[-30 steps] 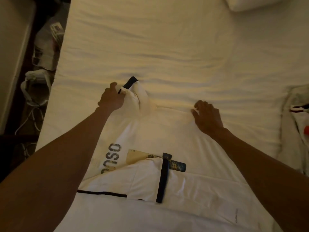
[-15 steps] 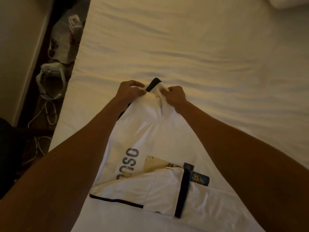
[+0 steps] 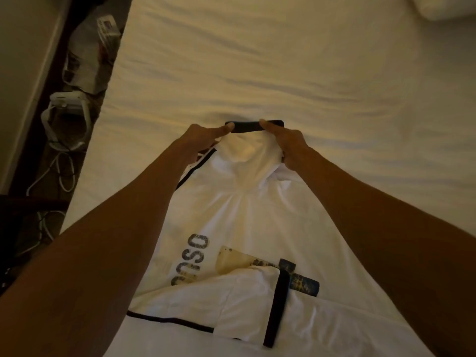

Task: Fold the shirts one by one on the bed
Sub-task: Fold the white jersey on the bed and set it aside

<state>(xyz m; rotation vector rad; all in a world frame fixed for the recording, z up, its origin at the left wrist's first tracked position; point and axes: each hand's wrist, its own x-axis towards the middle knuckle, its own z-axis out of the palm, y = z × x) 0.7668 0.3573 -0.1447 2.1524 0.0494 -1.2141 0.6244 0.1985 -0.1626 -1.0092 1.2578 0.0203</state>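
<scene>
A white shirt (image 3: 257,228) with dark trim and printed letters lies on the bed (image 3: 283,60), one sleeve folded across its near part. Its far sleeve ends in a dark cuff (image 3: 253,126), stretched flat between both hands. My left hand (image 3: 203,139) pinches the cuff's left end. My right hand (image 3: 286,141) pinches the cuff's right end and grips the white cloth under it. The sleeve cloth bunches between my wrists.
A pillow (image 3: 443,6) sits at the bed's far right corner. Left of the bed, the dark floor holds a white appliance (image 3: 68,117), cables (image 3: 56,171) and papers (image 3: 92,47). A pale wall or door (image 3: 20,60) runs along the far left.
My right hand came over from the sheet to the sleeve. Both hands then spread apart and pulled the dark cuff out flat between them, a little farther up the bed.
</scene>
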